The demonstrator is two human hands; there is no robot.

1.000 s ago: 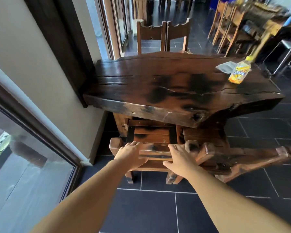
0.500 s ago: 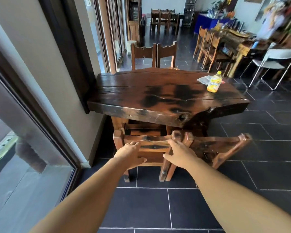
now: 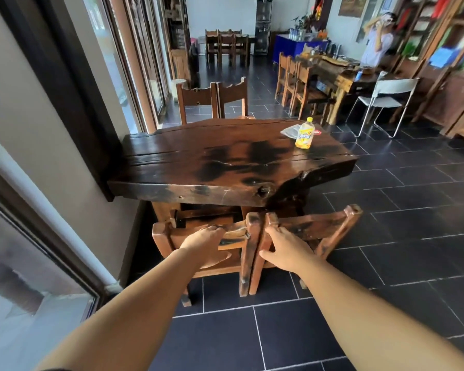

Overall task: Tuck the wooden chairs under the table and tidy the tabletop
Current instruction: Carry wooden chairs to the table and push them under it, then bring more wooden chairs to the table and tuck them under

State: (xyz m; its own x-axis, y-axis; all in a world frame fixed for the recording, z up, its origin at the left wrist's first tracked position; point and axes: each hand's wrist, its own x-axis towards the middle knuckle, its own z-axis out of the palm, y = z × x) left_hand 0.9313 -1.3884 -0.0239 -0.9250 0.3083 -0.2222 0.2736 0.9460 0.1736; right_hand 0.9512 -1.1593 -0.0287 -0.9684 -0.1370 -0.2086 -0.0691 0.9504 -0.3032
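A dark slab wooden table (image 3: 172,162) stands against the wall. Two wooden chairs sit side by side at its near edge, seats under the top. My left hand (image 3: 206,246) grips the top rail of the left chair (image 3: 162,236), fingers curled over it. My right hand (image 3: 287,250) holds the inner post of the right chair (image 3: 330,227), whose back angles away to the right. A yellow bottle (image 3: 304,133) stands upright at the table's far right corner, with a clear plastic wrapper (image 3: 289,131) beside it. Two more chairs (image 3: 214,96) are tucked in at the far side.
A wall and a glass door (image 3: 24,277) close off the left. Dark tiled floor (image 3: 413,223) lies open to the right. Further back stand another wooden table with chairs (image 3: 300,81), a white folding chair (image 3: 386,95) and a person (image 3: 378,41).
My view has lifted and pulled back, showing more of the room. Both hands stay on the chair backs, and the right chair's back now stands close beside the left one.
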